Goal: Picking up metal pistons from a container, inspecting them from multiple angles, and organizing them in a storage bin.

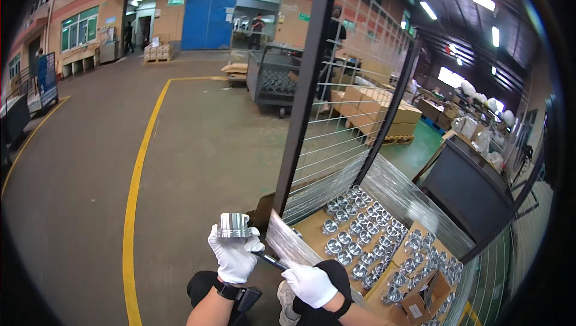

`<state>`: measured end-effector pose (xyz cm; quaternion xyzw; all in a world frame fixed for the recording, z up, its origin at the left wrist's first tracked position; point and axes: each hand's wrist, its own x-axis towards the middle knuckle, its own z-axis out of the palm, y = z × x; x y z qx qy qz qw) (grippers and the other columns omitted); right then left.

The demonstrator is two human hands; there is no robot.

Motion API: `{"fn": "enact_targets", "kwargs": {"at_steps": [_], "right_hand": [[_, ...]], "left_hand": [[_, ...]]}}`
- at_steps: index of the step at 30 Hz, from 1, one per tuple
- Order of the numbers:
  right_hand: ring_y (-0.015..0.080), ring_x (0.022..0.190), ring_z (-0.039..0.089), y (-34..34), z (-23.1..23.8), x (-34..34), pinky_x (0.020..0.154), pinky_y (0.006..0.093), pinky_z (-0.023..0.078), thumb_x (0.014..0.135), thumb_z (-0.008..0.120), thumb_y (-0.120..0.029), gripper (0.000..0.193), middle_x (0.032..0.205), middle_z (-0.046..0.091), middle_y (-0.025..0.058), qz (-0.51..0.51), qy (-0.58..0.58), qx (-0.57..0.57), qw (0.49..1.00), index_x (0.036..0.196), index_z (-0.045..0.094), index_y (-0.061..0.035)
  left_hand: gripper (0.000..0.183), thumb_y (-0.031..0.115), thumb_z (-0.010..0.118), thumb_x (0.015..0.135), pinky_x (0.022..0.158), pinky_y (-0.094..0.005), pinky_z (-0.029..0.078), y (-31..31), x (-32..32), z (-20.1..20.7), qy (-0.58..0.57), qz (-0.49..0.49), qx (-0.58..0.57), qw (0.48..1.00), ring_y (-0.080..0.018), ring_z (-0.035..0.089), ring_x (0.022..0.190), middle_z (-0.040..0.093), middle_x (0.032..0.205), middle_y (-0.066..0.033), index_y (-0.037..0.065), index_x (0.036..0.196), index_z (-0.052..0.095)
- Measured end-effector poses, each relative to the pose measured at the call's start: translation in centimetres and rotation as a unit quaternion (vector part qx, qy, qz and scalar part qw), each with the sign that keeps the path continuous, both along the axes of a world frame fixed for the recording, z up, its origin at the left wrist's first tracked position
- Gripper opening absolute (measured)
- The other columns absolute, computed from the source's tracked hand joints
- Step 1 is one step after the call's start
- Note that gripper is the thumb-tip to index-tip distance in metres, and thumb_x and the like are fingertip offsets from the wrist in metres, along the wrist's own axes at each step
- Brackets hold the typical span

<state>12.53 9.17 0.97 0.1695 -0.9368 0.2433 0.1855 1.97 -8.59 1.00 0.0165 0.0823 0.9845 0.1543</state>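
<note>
My left hand (233, 257), in a white glove, holds a shiny metal piston (234, 223) upright, its grooved ring end down by the fingers. In my right hand (310, 284), also gloved in white, is a black pen-shaped tool (271, 260). The tool slants up toward the left fingers below the piston; whether it touches the piston I cannot tell. To the right, many similar pistons (344, 238) stand in rows on brown cardboard sheets (317, 237) inside a wire cage.
A dark cage post (305, 104) rises just ahead of my hands. Plastic film (402, 185) wraps the cage's low sides. An opened cardboard box (423, 302) sits among the pistons at lower right. A grey metal bin (462, 176) stands beyond; a wheeled cart (270, 80) and people are farther off.
</note>
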Motion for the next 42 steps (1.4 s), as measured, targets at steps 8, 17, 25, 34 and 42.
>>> {"fn": "enact_targets", "kwargs": {"at_steps": [8,17,25,34,42], "right_hand": [[0.0091,0.05,0.047,0.4,-4.4,3.2,0.045,0.0238,0.036,0.099,0.048,-0.013,0.025,0.063,0.053,0.0016,0.067,-0.481,-0.702,0.521,0.11,0.06,0.0058],[0.0212,0.046,0.051,-1.1,4.2,1.3,0.047,0.0315,0.043,0.079,0.069,-0.006,0.043,0.063,0.059,0.0067,0.057,0.05,-0.143,0.987,0.122,0.064,0.0005],[0.021,0.043,0.043,-1.9,5.1,-0.4,0.046,0.0335,0.037,0.081,0.068,-0.011,0.048,0.054,0.044,0.0027,0.019,0.099,-0.076,0.992,0.128,0.061,-0.0046],[0.0172,0.045,0.051,-1.5,4.2,2.0,0.044,0.031,0.043,0.081,0.07,-0.017,0.042,0.053,0.046,0.0006,0.048,0.035,-0.064,0.996,0.122,0.066,-0.0077],[0.0198,0.047,0.055,-1.0,1.7,2.3,0.046,0.0325,0.045,0.08,0.069,-0.009,0.042,0.056,0.053,0.0039,-0.002,0.001,-0.058,0.998,0.121,0.065,-0.0049]], "left_hand": [[0.051,0.057,0.054,0.087,0.04,-0.0246,0.031,-2.1,-1.2,-0.5,0.005,0.028,0.035,0.999,-0.0138,0.042,0.056,0.062,0.092,-0.0103,0.009,0.102,0.059],[0.065,0.059,0.052,0.088,0.047,-0.0239,0.034,-1.9,-0.1,-1.3,0.081,0.082,-0.121,0.986,-0.0101,0.041,0.053,0.062,0.094,-0.0178,0.008,0.127,0.051],[0.07,0.062,0.051,0.087,0.047,-0.0243,0.038,-0.3,0.5,-0.9,0.044,0.066,-0.143,0.987,-0.0122,0.046,0.056,0.062,0.096,-0.0191,0.007,0.131,0.049],[0.075,0.064,0.058,0.082,0.049,-0.0248,0.036,-0.8,0.2,-1.1,0.028,0.033,-0.115,0.992,-0.0131,0.039,0.051,0.061,0.092,-0.0181,0.004,0.127,0.052],[0.069,0.054,0.064,0.079,0.049,-0.0245,0.032,-1.3,-0.5,-1.4,-0.043,-0.016,0.013,0.999,-0.011,0.034,0.053,0.056,0.089,-0.0119,-0.002,0.119,0.053]]}}
